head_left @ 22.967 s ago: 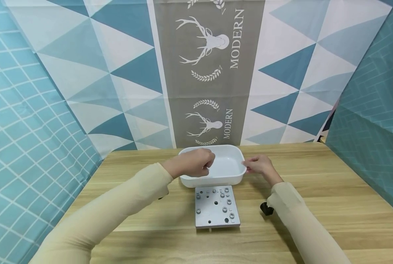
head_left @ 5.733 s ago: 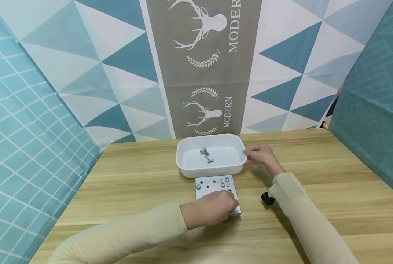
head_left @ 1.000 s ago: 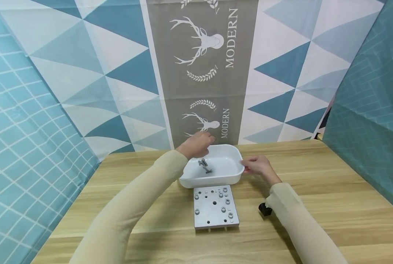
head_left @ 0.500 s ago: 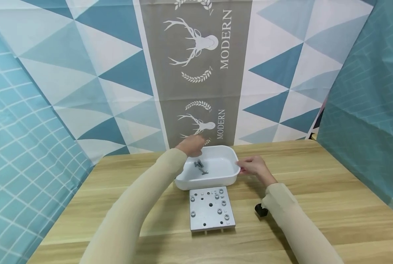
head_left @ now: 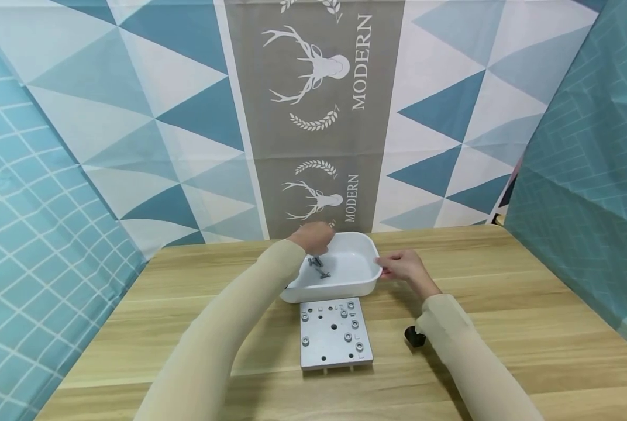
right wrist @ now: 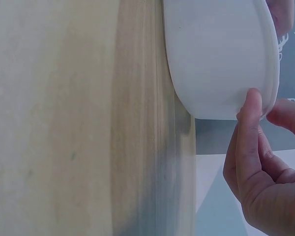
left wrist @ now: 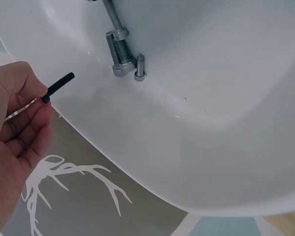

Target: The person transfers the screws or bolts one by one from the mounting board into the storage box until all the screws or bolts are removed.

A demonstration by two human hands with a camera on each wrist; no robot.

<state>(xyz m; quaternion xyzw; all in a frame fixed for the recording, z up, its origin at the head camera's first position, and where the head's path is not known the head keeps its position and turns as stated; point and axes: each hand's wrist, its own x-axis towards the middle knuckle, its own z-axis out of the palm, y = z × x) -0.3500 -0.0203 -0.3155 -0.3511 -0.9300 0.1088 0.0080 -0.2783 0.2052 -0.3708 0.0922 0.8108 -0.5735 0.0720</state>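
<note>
Over the left part of a white plastic basin [head_left: 352, 266], my left hand [head_left: 313, 237] pinches a small black screw [left wrist: 60, 86] between thumb and fingertips. Inside the basin, below that hand, lie several silver socket-head screws [left wrist: 120, 49], some against each other. My right hand [head_left: 404, 266] grips the basin's right rim, thumb on one side of the wall and fingers on the other, as the right wrist view shows. In front of the basin sits a square silver metal plate [head_left: 326, 336] with socket-head screws set in it and several bare holes.
A black cylindrical object [head_left: 414, 336] stands right of the plate, beside the right sleeve. The wooden table [head_left: 503, 327] ends at a patterned cloth backdrop [head_left: 319, 128] behind the basin. Blue tiled cloth [head_left: 40, 234] hangs at the left.
My left hand was at the plate 5.7 seconds ago and is now over the basin, slightly lower than half a second ago. My right hand keeps its grip on the rim.
</note>
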